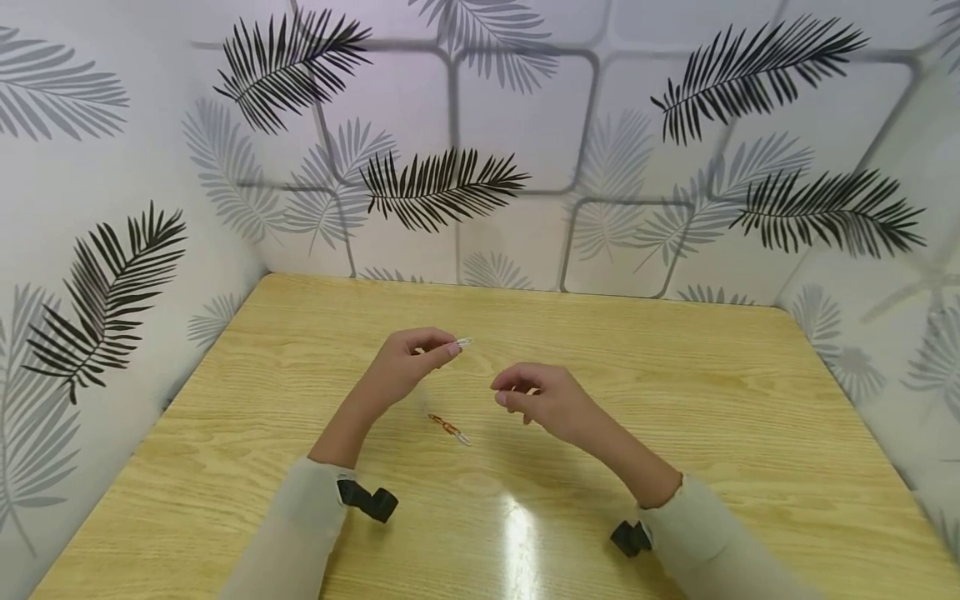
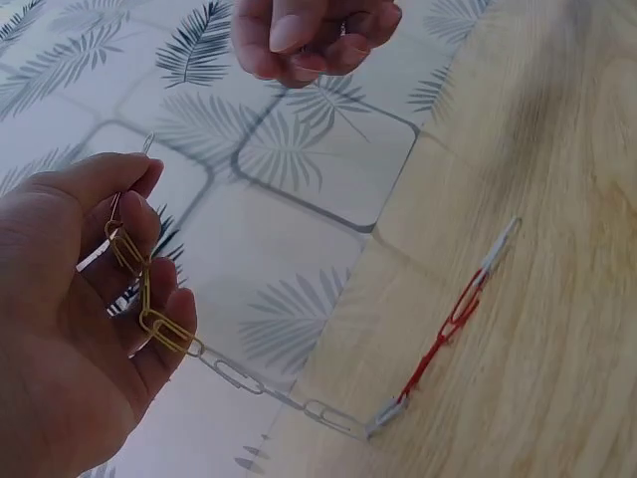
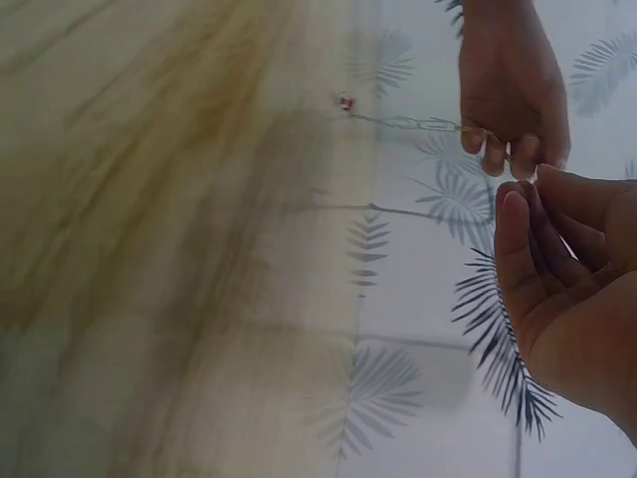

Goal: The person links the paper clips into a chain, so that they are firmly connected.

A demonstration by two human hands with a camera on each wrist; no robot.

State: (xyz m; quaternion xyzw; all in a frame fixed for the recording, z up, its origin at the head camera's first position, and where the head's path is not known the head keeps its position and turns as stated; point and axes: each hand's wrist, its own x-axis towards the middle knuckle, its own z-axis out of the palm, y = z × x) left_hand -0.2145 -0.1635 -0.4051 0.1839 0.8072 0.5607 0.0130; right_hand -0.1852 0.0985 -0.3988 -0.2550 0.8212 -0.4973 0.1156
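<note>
My left hand pinches a whitish paper clip between thumb and fingertips, above the table. From that hand hangs a chain of linked paper clips. In the left wrist view, yellow clips run along the fingers, then whitish ones slope down. The chain's lower end, with red clips and a whitish one, lies on the wooden table. Right of the chain, my right hand hovers with loosely bent fingers, thumb close to the fingertips. I see nothing held in it.
Walls with a leaf pattern stand behind the table and at both sides. A black wrist mount sits on the left sleeve, another mount on the right one. Light glares off the table's near part.
</note>
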